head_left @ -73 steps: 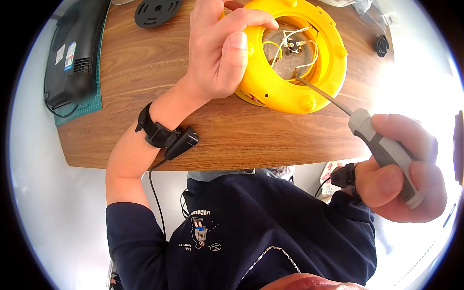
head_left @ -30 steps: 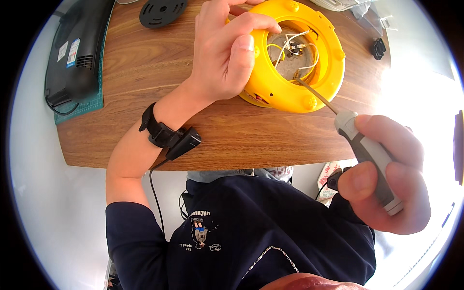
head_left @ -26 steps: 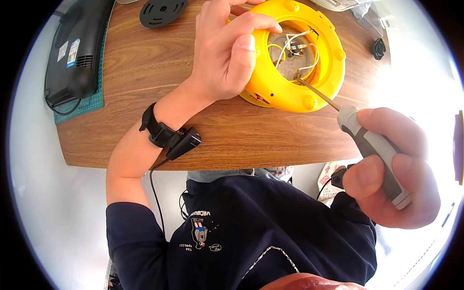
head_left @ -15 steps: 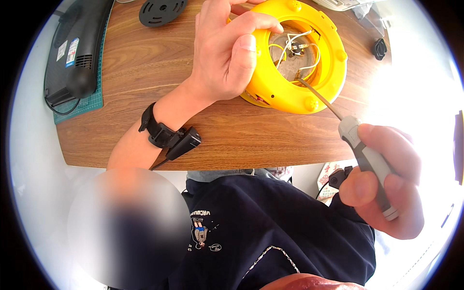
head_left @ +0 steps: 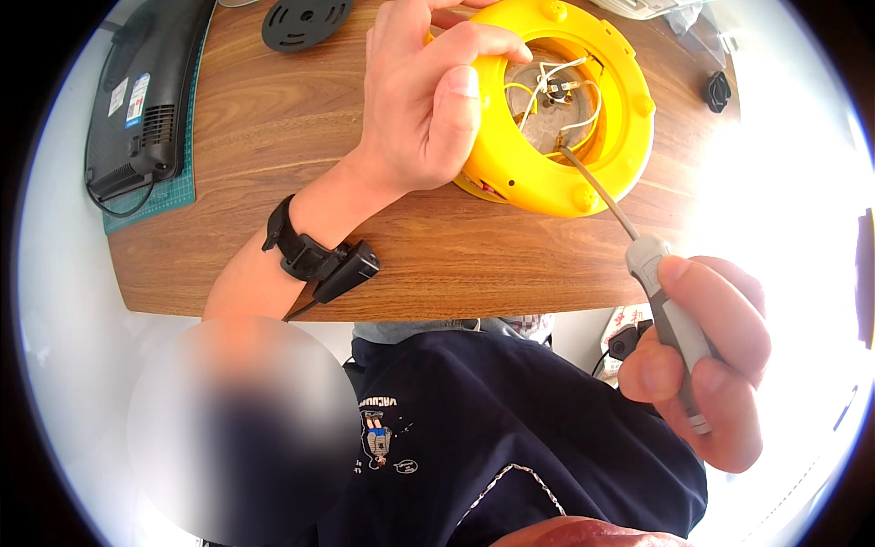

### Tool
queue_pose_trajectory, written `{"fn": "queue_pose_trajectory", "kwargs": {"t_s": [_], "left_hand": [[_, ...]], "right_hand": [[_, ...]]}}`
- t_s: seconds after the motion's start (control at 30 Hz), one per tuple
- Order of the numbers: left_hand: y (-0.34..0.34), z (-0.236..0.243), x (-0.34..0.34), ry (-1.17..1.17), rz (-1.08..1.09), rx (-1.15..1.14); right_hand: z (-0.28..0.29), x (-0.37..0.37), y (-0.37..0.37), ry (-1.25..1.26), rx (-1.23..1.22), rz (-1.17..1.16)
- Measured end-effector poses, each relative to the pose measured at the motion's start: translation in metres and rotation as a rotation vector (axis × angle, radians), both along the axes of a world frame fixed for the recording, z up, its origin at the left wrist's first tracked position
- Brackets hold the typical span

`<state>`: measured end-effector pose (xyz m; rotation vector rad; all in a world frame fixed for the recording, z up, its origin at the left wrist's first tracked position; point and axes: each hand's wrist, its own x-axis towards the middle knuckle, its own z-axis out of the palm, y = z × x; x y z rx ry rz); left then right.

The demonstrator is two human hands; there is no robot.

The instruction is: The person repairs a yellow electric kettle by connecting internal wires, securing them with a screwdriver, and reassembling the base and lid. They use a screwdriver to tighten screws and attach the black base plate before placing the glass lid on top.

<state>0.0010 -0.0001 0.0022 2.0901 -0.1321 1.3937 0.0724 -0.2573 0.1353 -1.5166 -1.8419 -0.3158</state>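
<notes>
My left hand (head_left: 419, 118) grips the left side of a yellow ring-shaped housing (head_left: 621, 150), fingers curled over its rim. Inside are a round metal plate (head_left: 550, 121), white wires (head_left: 592, 119) and yellow wires, and a small black part (head_left: 554, 88) with terminals. My right hand (head_left: 725, 351) is closed round a grey screwdriver (head_left: 679, 333), whose long thin shaft crosses the housing's lower rim, its tip at a small brass-coloured fitting near the inner lower edge. Whether the tip touches the fitting is hard to tell.
A black appliance (head_left: 132, 100) lies on a green mat (head_left: 182, 187) at the left. At the wooden table's (head_left: 237, 255) back are a black slotted disc (head_left: 306, 23) and a white object (head_left: 638, 7). A small black knob-like part (head_left: 717, 91) lies at the right.
My right hand has shifted left and downward, and the screwdriver now slants more steeply, its tip still inside the housing. My left hand and the housing have barely moved.
</notes>
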Motion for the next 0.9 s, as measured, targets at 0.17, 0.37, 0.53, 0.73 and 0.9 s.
{"fn": "queue_pose_trajectory", "kwargs": {"t_s": [0.17,0.37,0.53,0.73,0.9], "left_hand": [[-0.002,-0.004,0.004,-0.041,-0.018,-0.035],[-0.007,0.006,-0.005,0.032,-0.004,-0.056],[-0.007,0.007,-0.005,0.039,0.003,-0.015],[-0.002,0.001,0.002,0.001,-0.005,0.020],[-0.007,0.004,-0.006,0.035,-0.022,-0.053]], "right_hand": [[0.006,-0.008,0.007,0.028,-0.008,-0.075],[-0.005,-0.011,0.004,0.007,0.061,-0.114],[-0.016,0.000,-0.007,-0.034,0.086,-0.037],[0.008,-0.006,0.001,-0.043,-0.069,-0.025],[-0.004,-0.017,-0.004,0.046,-0.003,-0.136]]}}
